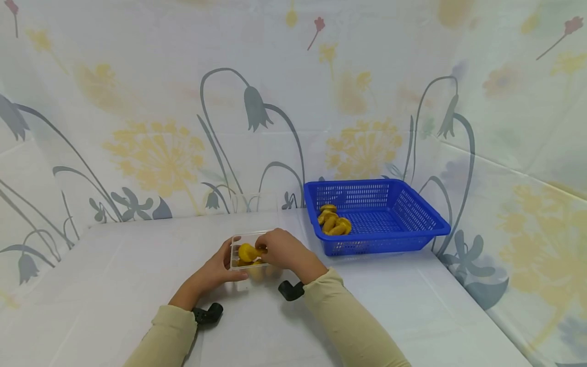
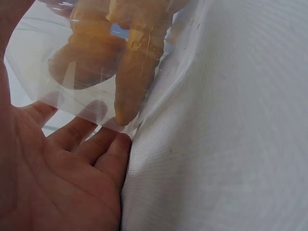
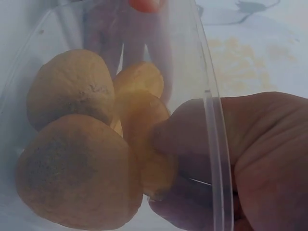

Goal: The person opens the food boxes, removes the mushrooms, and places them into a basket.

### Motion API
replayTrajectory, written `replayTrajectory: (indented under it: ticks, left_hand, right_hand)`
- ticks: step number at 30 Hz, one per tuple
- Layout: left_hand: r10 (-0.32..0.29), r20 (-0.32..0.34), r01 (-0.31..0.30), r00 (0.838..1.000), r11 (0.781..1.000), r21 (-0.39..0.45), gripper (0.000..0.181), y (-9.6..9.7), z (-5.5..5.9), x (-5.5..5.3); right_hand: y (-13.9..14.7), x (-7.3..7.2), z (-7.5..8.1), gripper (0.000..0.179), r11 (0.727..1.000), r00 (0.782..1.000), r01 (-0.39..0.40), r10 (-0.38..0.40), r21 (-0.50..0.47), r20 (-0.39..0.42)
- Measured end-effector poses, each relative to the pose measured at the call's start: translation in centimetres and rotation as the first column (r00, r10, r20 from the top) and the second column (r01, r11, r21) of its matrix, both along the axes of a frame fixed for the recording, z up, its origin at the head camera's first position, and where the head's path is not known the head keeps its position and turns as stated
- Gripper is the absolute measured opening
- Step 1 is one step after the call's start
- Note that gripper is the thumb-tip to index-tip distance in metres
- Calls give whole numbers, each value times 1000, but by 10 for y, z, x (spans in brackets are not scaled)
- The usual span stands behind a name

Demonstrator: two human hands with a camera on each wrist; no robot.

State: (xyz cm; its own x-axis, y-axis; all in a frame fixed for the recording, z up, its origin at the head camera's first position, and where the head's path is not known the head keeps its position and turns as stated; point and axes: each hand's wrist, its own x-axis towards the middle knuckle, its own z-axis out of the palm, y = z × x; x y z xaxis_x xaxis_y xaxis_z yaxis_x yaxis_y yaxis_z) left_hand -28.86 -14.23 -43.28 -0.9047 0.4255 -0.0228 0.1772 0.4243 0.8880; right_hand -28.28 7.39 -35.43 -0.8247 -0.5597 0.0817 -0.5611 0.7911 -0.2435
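Observation:
A clear plastic container (image 1: pixel 243 235) stands on the white table with several yellow-brown mushrooms in it. My left hand (image 1: pixel 214 271) grips its left side, thumb at the near wall and fingers around the far side. In the left wrist view those fingertips (image 2: pixel 91 113) press against the see-through plastic. My right hand (image 1: pixel 285 251) reaches in over the right part of the rim and pinches a yellow mushroom (image 1: pixel 248 252) by its stem. Two larger mushroom caps (image 3: pixel 79 173) lie against the container wall in the right wrist view. The right fingertips are partly hidden in the head view.
To the right, a blue perforated basket (image 1: pixel 385 237) stands near the back wall, with several mushrooms (image 1: pixel 338 225) heaped in its left corner. A flower-patterned sheet (image 1: pixel 275 102) hangs behind and along the right. White cloth (image 1: pixel 128 275) covers the tabletop. A dark device (image 1: pixel 208 313) sits on each wrist.

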Motion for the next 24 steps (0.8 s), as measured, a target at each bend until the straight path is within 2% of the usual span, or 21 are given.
replayTrajectory:
  ticks: [11,19,24]
  left_hand:
    - [-4,9,4,1000,1000,18,104,0,2,1]
    - [-8,24,7,1000,999,38,105,0,2,1]
    - [-6,26,5,1000,999,38,105,1,1,0]
  right_hand:
    - [4,4,8,21,999,999,-37,37,-14,-32]
    - [11,6,15,21,998,1000,7,-7,-58,14]
    - [19,5,18,21,996,1000,27,-27,-86,4]
